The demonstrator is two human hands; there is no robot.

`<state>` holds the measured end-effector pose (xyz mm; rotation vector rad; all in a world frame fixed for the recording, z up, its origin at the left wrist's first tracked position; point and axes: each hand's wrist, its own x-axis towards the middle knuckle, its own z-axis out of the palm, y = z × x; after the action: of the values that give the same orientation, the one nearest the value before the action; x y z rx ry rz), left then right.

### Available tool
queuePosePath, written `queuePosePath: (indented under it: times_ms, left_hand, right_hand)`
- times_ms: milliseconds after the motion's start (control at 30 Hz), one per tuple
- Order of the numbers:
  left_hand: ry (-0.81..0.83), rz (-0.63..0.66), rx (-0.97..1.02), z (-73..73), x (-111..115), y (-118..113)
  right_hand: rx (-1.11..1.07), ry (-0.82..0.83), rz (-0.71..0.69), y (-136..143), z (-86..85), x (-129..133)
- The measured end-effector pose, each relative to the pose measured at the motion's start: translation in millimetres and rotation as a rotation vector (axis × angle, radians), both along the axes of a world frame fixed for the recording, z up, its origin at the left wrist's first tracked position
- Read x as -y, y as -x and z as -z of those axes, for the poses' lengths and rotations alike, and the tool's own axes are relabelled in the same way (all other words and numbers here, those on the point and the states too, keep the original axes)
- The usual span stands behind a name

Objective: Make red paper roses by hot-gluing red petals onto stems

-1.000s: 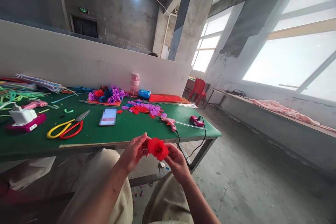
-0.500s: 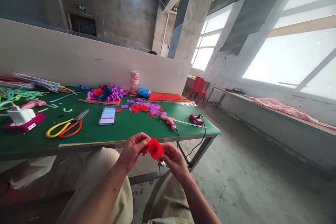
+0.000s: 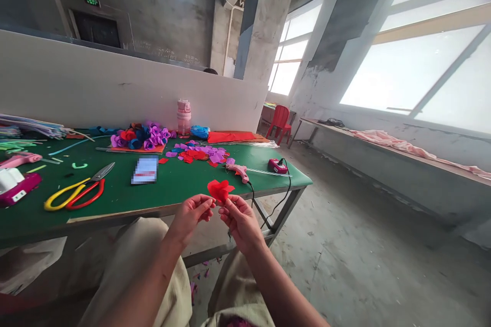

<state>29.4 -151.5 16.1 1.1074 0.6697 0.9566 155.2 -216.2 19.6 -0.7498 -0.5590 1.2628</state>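
A red paper flower (image 3: 220,190) is held upright just past the table's front edge, its petals spread at the top. My right hand (image 3: 241,220) pinches its lower right side between thumb and fingers. Closed in a pinch, my left hand (image 3: 195,214) meets the flower's base from the left. The fingers cover the underside. Beyond the hands on the green table lie loose red and purple paper petals (image 3: 199,152) and a pink glue gun (image 3: 238,171). Finished-looking purple, blue and red paper flowers (image 3: 143,136) are heaped behind a phone (image 3: 144,169).
Yellow-and-red-handled scissors (image 3: 82,190) lie to the left, near a magenta power block (image 3: 19,190). Another magenta socket block (image 3: 277,165) sits at the right corner, its cord hanging down. A pink bottle (image 3: 184,117) stands before the white partition (image 3: 126,82).
Both hands have raised the red flower and tipped it from facing me to a side-on view. My left fingers have shifted from its upper petal to its base. The view has turned slightly right.
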Motion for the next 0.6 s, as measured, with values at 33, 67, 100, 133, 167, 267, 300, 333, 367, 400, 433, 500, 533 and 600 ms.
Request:
queuePosePath:
  times_ms: [33, 67, 100, 133, 167, 267, 300, 333, 367, 400, 433, 500, 533, 600]
  left_hand:
    - [-0.027, 0.014, 0.01, 0.2, 1.8, -2.1]
    - [-0.052, 0.013, 0.029, -0.1, 3.8, -4.1]
    - [-0.072, 0.0, 0.053, -0.9, 5.7, -5.9]
    - [-0.086, -0.014, 0.079, -2.0, 7.4, -7.4]
    - [-0.092, -0.022, 0.103, -3.3, 8.7, -8.4]
    - [-0.081, -0.028, 0.158, -6.5, 10.4, -8.9]
    - [-0.076, -0.031, 0.171, -7.2, 10.4, -8.6]
    - [-0.071, -0.031, 0.181, -7.5, 10.4, -8.3]
    - [-0.067, -0.031, 0.189, -7.7, 10.3, -8.1]
    - [-0.063, -0.029, 0.195, -7.6, 10.3, -7.9]
    - [-0.06, -0.026, 0.199, -7.4, 10.3, -8.0]
    - [-0.049, -0.027, 0.205, -6.6, 10.2, -8.5]
    - [-0.044, -0.032, 0.208, -6.1, 10.0, -8.8]
    - [-0.033, -0.046, 0.216, -5.0, 9.3, -9.6]
  right_hand:
    - [-0.002, -0.012, 0.009, 2.4, -1.8, -0.3]
    - [0.002, -0.024, 0.018, 4.8, -2.9, -0.2]
    - [0.013, -0.036, 0.027, 7.0, -3.5, 0.0]
    - [0.027, -0.046, 0.039, 9.0, -3.7, 0.4]
    - [0.044, -0.054, 0.053, 10.6, -3.6, 0.8]
    - [0.097, -0.071, 0.096, 13.0, -3.4, 1.6]
    - [0.112, -0.076, 0.108, 13.2, -3.5, 1.6]
    - [0.125, -0.079, 0.118, 13.1, -3.8, 1.5]
    - [0.138, -0.081, 0.127, 13.0, -4.1, 1.3]
    - [0.151, -0.083, 0.135, 12.9, -4.4, 1.1]
    - [0.164, -0.086, 0.142, 12.9, -4.7, 0.8]
    - [0.187, -0.093, 0.153, 13.1, -4.7, 0.3]
    - [0.196, -0.099, 0.156, 13.4, -4.5, 0.1]
    - [0.209, -0.109, 0.161, 14.1, -3.6, -0.3]
